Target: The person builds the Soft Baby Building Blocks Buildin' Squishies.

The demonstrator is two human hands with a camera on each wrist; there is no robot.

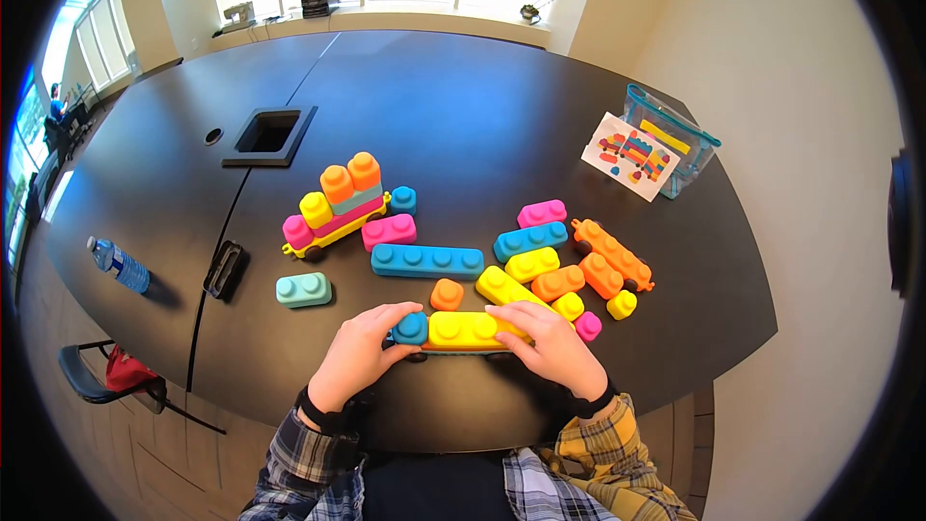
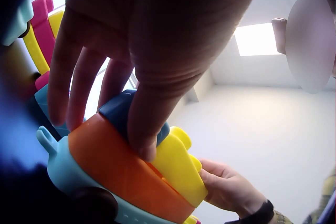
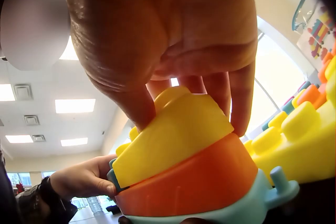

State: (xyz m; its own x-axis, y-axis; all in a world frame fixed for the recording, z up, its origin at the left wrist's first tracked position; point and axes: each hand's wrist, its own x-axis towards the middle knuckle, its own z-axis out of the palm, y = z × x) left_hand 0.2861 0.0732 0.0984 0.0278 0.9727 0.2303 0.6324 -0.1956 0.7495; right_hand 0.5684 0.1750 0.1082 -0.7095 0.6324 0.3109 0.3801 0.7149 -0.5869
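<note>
At the table's near side a light blue wheeled base (image 2: 65, 169) carries an orange block (image 2: 113, 153), as the left wrist view shows. On the orange block lie a small dark blue block (image 1: 410, 329) at the left and a long yellow block (image 1: 463, 330) beside it. The left hand (image 1: 354, 352) pinches the blue block between thumb and fingers. The right hand (image 1: 557, 347) grips the yellow block's right end, thumb on the near side; in the right wrist view the yellow block (image 3: 173, 134) sits on the orange one (image 3: 189, 176). The base is mostly hidden in the head view.
Behind the hands lie a small orange block (image 1: 447, 294), a long blue block (image 1: 427, 260) and several loose blocks at the right. A loaded yellow wagon (image 1: 333, 232) stands back left. A bottle (image 1: 119, 265), picture card (image 1: 632, 156) and clear bag (image 1: 690, 169) stand farther out.
</note>
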